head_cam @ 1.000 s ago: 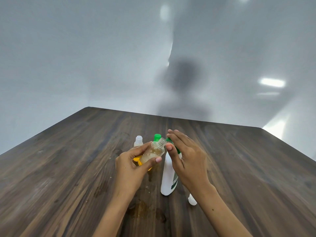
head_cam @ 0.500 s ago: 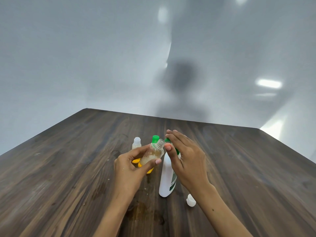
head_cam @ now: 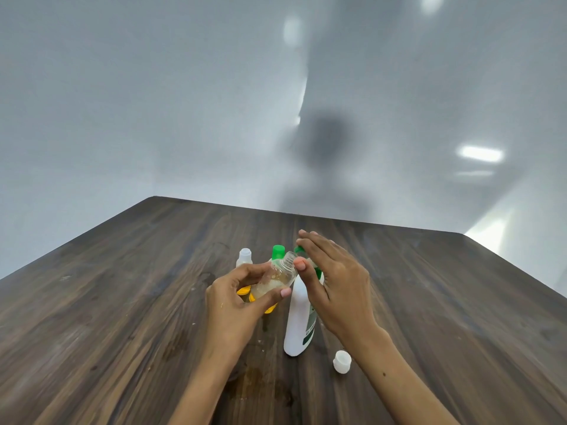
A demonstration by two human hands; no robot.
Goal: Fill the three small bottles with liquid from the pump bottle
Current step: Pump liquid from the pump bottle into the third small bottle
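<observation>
Your left hand [head_cam: 236,305] grips the tilted small bottle [head_cam: 276,279] at the pump bottle [head_cam: 299,320] mid-counter; right hand [head_cam: 334,280] fingers flat on the pump, nozzle seemingly misaligned — risking spills.

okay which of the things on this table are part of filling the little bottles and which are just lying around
In use: pump bottle, pressed by the right hand; open clear bottle, held tilted in the left hand; white-capped bottle; green-capped bottle; loose white cap.

Lying about: yellow items behind the left hand, too hidden to identify; stains on the table.
</observation>
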